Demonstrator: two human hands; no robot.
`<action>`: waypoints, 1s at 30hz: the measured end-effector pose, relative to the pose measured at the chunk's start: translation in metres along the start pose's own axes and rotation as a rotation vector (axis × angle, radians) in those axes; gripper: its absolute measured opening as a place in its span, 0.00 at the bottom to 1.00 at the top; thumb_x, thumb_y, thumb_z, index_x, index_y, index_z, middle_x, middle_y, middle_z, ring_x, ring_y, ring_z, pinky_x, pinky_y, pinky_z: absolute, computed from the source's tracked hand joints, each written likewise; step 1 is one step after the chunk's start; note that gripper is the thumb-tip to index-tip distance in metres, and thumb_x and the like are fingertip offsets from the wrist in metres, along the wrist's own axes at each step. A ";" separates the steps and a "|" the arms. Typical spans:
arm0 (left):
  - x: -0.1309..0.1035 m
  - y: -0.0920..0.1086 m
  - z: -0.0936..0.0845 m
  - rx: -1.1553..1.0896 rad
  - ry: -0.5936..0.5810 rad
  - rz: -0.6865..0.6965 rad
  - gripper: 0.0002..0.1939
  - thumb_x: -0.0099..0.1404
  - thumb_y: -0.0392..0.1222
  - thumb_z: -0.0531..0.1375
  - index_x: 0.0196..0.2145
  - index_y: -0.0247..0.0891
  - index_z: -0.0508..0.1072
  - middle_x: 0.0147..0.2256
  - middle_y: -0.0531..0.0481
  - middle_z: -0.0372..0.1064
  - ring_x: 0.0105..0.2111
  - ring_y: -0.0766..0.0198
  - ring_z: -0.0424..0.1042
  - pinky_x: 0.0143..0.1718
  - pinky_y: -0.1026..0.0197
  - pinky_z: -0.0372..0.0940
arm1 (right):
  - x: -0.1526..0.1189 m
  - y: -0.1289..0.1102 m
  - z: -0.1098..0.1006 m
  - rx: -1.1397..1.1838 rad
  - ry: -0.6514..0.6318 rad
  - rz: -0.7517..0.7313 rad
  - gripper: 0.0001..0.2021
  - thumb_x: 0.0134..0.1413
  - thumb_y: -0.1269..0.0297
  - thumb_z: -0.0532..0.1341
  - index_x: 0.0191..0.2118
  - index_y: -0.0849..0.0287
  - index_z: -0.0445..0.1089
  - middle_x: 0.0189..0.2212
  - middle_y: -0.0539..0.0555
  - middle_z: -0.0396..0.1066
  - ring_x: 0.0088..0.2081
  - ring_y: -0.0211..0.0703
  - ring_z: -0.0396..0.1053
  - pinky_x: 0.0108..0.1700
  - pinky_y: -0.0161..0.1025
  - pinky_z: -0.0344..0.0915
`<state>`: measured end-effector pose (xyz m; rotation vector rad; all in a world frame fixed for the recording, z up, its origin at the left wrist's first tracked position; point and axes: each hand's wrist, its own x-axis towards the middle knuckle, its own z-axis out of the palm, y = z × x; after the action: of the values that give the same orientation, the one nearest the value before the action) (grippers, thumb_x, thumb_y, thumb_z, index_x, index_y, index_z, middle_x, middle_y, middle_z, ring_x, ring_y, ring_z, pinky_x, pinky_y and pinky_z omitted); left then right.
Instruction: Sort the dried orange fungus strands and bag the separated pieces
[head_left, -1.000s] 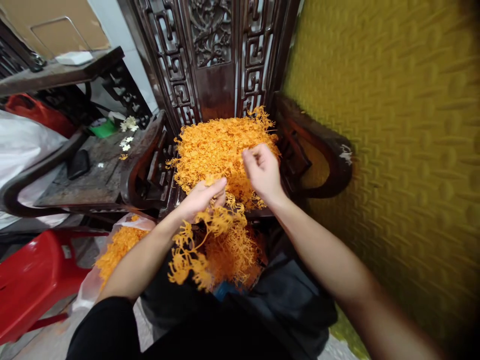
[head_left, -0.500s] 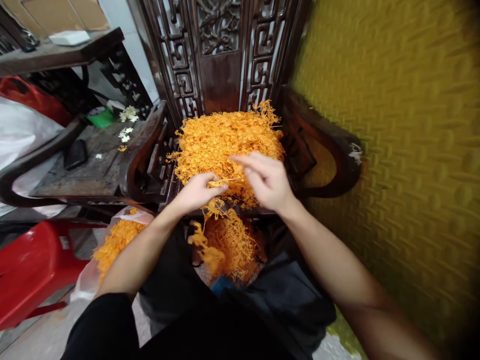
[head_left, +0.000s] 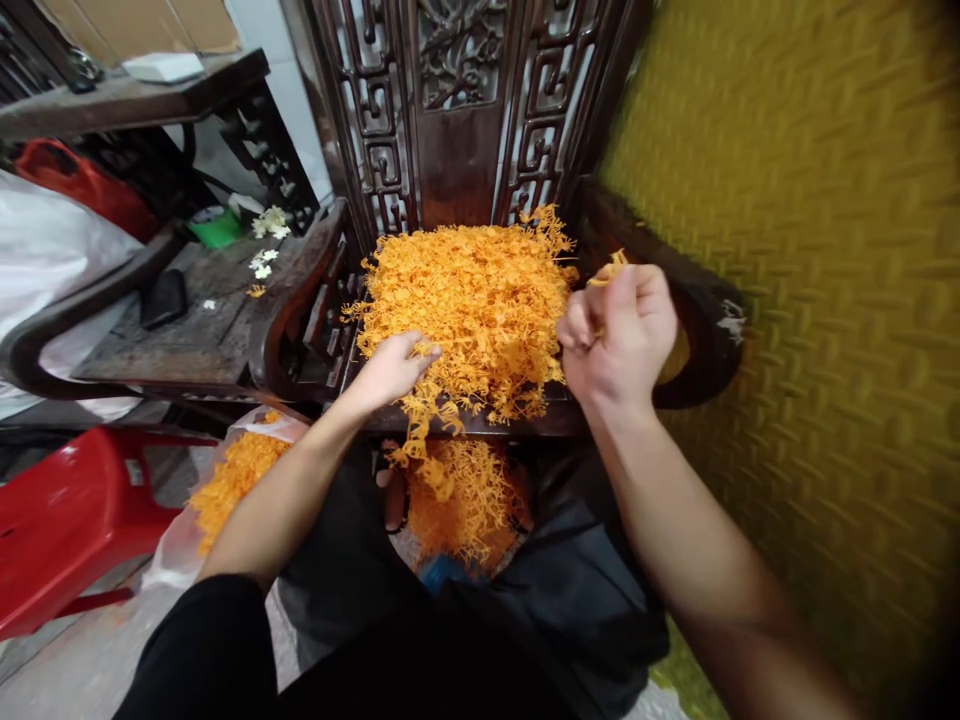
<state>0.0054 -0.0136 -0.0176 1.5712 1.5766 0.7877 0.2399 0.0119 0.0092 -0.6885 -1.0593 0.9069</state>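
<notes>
A large heap of orange plastic flower-like pieces (head_left: 472, 285) covers the seat of a carved dark wooden chair. My left hand (head_left: 394, 370) rests at the heap's near left edge, with thumb and fingers closed on an orange plastic piece. Below it, a tangled string of orange pieces (head_left: 427, 455) hangs over the seat's front edge. My right hand (head_left: 626, 325) is raised to the right of the heap, its fingers curled round another orange plastic piece (head_left: 609, 268) that pokes out at the top. Between my legs lies a pile of thin orange stems (head_left: 472, 500).
A plastic bag of orange pieces (head_left: 244, 465) stands by my left leg, near a red plastic stool (head_left: 82, 510). The second wooden chair (head_left: 195, 350) holds a dark wallet-like object (head_left: 163, 298), a green tape roll (head_left: 216, 228) and white flower pieces (head_left: 264, 262). A yellow textured surface (head_left: 787, 250) rises at right.
My right hand has swung right and up from the heap, closing from a pointing shape round an orange piece. My left hand has shifted only slightly. The view has turned slightly left.
</notes>
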 end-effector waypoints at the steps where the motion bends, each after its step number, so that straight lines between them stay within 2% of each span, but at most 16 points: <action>1: -0.001 0.000 0.000 -0.077 -0.009 -0.022 0.14 0.62 0.49 0.69 0.37 0.37 0.72 0.24 0.55 0.66 0.19 0.69 0.62 0.23 0.64 0.53 | 0.004 0.001 -0.003 0.006 -0.025 0.073 0.20 0.63 0.44 0.63 0.34 0.52 0.57 0.29 0.47 0.63 0.18 0.30 0.48 0.20 0.34 0.45; 4: -0.006 0.004 0.001 -0.298 -0.045 -0.040 0.29 0.55 0.48 0.76 0.47 0.41 0.67 0.31 0.54 0.69 0.21 0.70 0.65 0.24 0.65 0.58 | 0.013 0.009 -0.011 0.010 -0.109 0.228 0.20 0.57 0.46 0.67 0.36 0.52 0.58 0.37 0.51 0.74 0.21 0.31 0.58 0.18 0.33 0.43; 6: -0.009 0.007 0.001 -0.396 -0.091 -0.020 0.28 0.54 0.48 0.76 0.45 0.41 0.66 0.35 0.51 0.71 0.23 0.71 0.65 0.24 0.65 0.58 | 0.016 0.016 -0.015 0.040 -0.145 0.307 0.18 0.53 0.52 0.71 0.39 0.53 0.63 0.36 0.52 0.75 0.22 0.32 0.61 0.18 0.33 0.41; 8: -0.010 0.011 0.000 -0.462 -0.138 0.003 0.26 0.55 0.50 0.75 0.43 0.41 0.67 0.37 0.48 0.72 0.24 0.71 0.67 0.22 0.66 0.55 | 0.017 0.021 -0.017 0.080 -0.156 0.390 0.17 0.51 0.56 0.71 0.44 0.54 0.68 0.30 0.48 0.71 0.20 0.31 0.59 0.17 0.33 0.40; 11: -0.010 0.015 -0.003 -0.552 -0.201 -0.002 0.27 0.57 0.52 0.74 0.46 0.40 0.69 0.40 0.47 0.71 0.28 0.70 0.70 0.20 0.67 0.52 | 0.012 0.025 -0.018 0.033 -0.190 0.440 0.18 0.59 0.49 0.67 0.48 0.57 0.76 0.21 0.44 0.61 0.16 0.30 0.54 0.17 0.33 0.42; 12: -0.010 0.016 -0.004 -0.585 -0.222 -0.010 0.27 0.57 0.52 0.74 0.47 0.40 0.70 0.40 0.47 0.71 0.29 0.69 0.71 0.19 0.67 0.52 | 0.008 0.026 -0.017 -0.035 -0.218 0.406 0.20 0.61 0.47 0.66 0.48 0.58 0.78 0.20 0.45 0.61 0.17 0.31 0.56 0.17 0.33 0.47; 14: -0.010 0.019 -0.003 -0.626 -0.267 -0.028 0.27 0.58 0.50 0.74 0.49 0.40 0.69 0.39 0.49 0.70 0.30 0.69 0.71 0.19 0.68 0.52 | 0.000 0.027 -0.014 -0.222 -0.325 0.260 0.22 0.62 0.46 0.66 0.50 0.59 0.81 0.24 0.50 0.71 0.24 0.36 0.68 0.25 0.36 0.64; 15: -0.010 0.019 -0.002 -0.625 -0.290 -0.029 0.27 0.58 0.49 0.74 0.50 0.40 0.69 0.38 0.49 0.70 0.29 0.69 0.70 0.19 0.68 0.53 | -0.004 0.027 -0.011 -0.310 -0.411 0.172 0.21 0.62 0.48 0.66 0.51 0.59 0.81 0.31 0.53 0.78 0.31 0.41 0.75 0.33 0.39 0.71; 16: -0.010 0.020 0.000 -0.608 -0.312 -0.020 0.28 0.57 0.48 0.74 0.51 0.40 0.69 0.38 0.50 0.70 0.29 0.69 0.69 0.20 0.68 0.53 | -0.007 0.027 -0.008 -0.382 -0.515 0.094 0.20 0.63 0.50 0.66 0.53 0.58 0.81 0.40 0.56 0.81 0.40 0.44 0.78 0.42 0.42 0.74; 18: -0.009 0.020 0.004 -0.544 -0.363 0.023 0.31 0.56 0.46 0.75 0.54 0.40 0.70 0.38 0.49 0.70 0.29 0.69 0.68 0.21 0.68 0.55 | -0.013 0.029 -0.002 -0.487 -0.717 -0.027 0.18 0.65 0.55 0.65 0.55 0.57 0.80 0.52 0.57 0.80 0.49 0.48 0.78 0.53 0.46 0.72; 20: -0.009 0.019 0.010 -0.470 -0.429 0.084 0.35 0.53 0.46 0.77 0.55 0.39 0.71 0.40 0.47 0.72 0.30 0.68 0.68 0.23 0.67 0.58 | -0.017 0.031 0.003 -0.569 -0.849 -0.125 0.14 0.68 0.58 0.62 0.51 0.58 0.82 0.55 0.58 0.79 0.50 0.47 0.78 0.55 0.46 0.71; 21: -0.009 0.019 0.012 -0.443 -0.452 0.106 0.36 0.52 0.48 0.77 0.56 0.38 0.71 0.41 0.46 0.73 0.31 0.67 0.69 0.24 0.67 0.59 | -0.018 0.033 0.004 -0.620 -0.873 -0.181 0.14 0.69 0.60 0.61 0.47 0.58 0.82 0.53 0.58 0.80 0.49 0.47 0.78 0.53 0.45 0.71; 23: -0.009 0.018 0.015 -0.416 -0.441 0.100 0.37 0.55 0.53 0.75 0.58 0.38 0.71 0.41 0.46 0.74 0.30 0.65 0.70 0.24 0.65 0.60 | -0.018 0.035 0.004 -0.757 -0.864 -0.286 0.13 0.70 0.62 0.59 0.44 0.59 0.82 0.47 0.58 0.81 0.44 0.45 0.77 0.47 0.42 0.70; 25: -0.010 0.017 0.016 -0.391 -0.357 0.050 0.32 0.61 0.59 0.70 0.56 0.38 0.72 0.37 0.47 0.75 0.26 0.66 0.69 0.22 0.65 0.57 | -0.017 0.034 0.001 -0.941 -0.800 -0.379 0.13 0.69 0.64 0.58 0.45 0.60 0.81 0.42 0.58 0.79 0.37 0.43 0.73 0.38 0.40 0.65; 28: -0.011 0.018 0.016 -0.312 -0.279 -0.016 0.21 0.65 0.60 0.66 0.39 0.36 0.77 0.29 0.49 0.72 0.22 0.68 0.66 0.22 0.65 0.59 | -0.012 0.031 -0.004 -1.195 -0.698 -0.468 0.14 0.70 0.65 0.55 0.44 0.60 0.79 0.37 0.57 0.77 0.31 0.41 0.67 0.32 0.40 0.54; 30: -0.012 0.021 0.016 -0.309 -0.274 -0.047 0.20 0.66 0.58 0.65 0.31 0.36 0.77 0.26 0.50 0.69 0.22 0.68 0.66 0.24 0.65 0.62 | -0.007 0.032 -0.004 -1.289 -0.645 -0.472 0.15 0.71 0.63 0.54 0.41 0.60 0.78 0.37 0.57 0.76 0.30 0.42 0.65 0.31 0.41 0.50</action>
<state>0.0295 -0.0258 -0.0070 1.3477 1.2255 0.7168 0.2328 0.0210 -0.0220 -1.1243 -2.3042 -0.1172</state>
